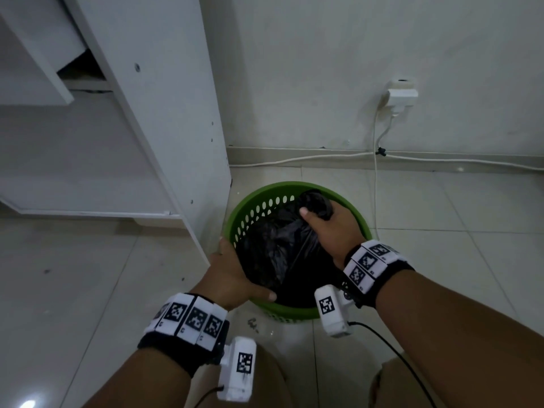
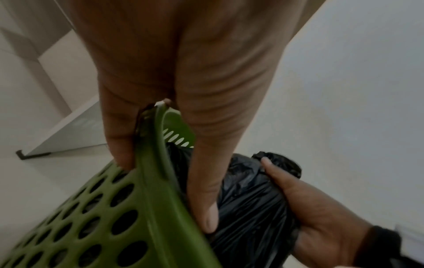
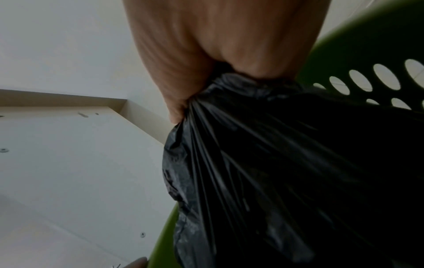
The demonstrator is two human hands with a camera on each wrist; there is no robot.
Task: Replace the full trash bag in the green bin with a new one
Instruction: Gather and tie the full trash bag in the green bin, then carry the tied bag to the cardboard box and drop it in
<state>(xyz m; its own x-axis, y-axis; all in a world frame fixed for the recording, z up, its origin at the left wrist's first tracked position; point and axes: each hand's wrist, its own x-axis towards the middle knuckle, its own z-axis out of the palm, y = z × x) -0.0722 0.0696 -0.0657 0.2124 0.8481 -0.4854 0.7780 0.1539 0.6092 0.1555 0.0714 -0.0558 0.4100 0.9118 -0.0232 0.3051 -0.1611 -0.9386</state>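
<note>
A round green bin (image 1: pixel 259 201) with perforated walls stands on the tiled floor beside a white cabinet. Inside it sits a full black trash bag (image 1: pixel 273 245), its top gathered into a bunch. My right hand (image 1: pixel 329 228) grips that gathered neck, thumb across the plastic; in the right wrist view the black trash bag (image 3: pixel 275 163) fans out taut below my fist. My left hand (image 1: pixel 235 275) grips the bin's near left rim, thumb inside against the bag, fingers outside. In the left wrist view the green bin (image 2: pixel 146 208) shows clamped between my thumb and fingers, with the black trash bag (image 2: pixel 247 199) behind it.
A white cabinet panel (image 1: pixel 176 128) stands close on the bin's left. Behind the bin is a white wall with a socket and plug (image 1: pixel 401 97); its white cable (image 1: pixel 375 187) hangs down to the floor and another runs along the skirting. My knees are at the bottom edge.
</note>
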